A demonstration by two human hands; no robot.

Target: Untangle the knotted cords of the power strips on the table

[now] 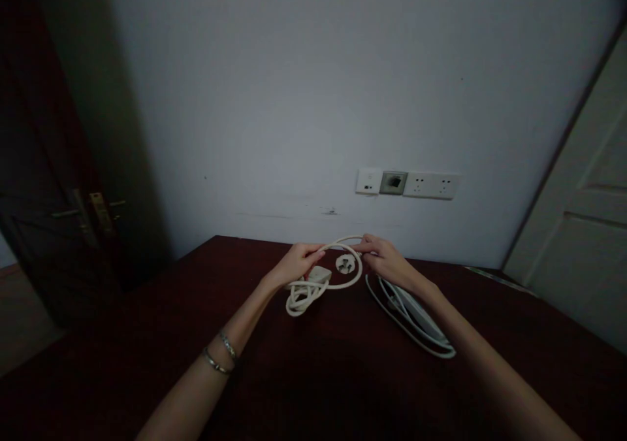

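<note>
A white power cord (353, 277) loops between my two hands, over the dark red table. My left hand (298, 261) pinches the cord at the loop's upper left, with a bundled part of it hanging below. My right hand (385, 257) is closed on the cord at the upper right. A white plug (345, 264) with metal prongs shows inside the loop. Beside the left fingers is a white block-shaped piece (319, 275), partly covered by cord. Below my right hand lies a white power strip (421, 317) with its own cord around it, partly hidden by my forearm.
The table (274, 375) meets a pale wall (274, 101). Wall sockets (431, 185) and a grey-framed outlet (393, 182) sit above its back edge. A dark door with a brass handle (100, 211) stands at left, a pale panelled door (588, 232) at right.
</note>
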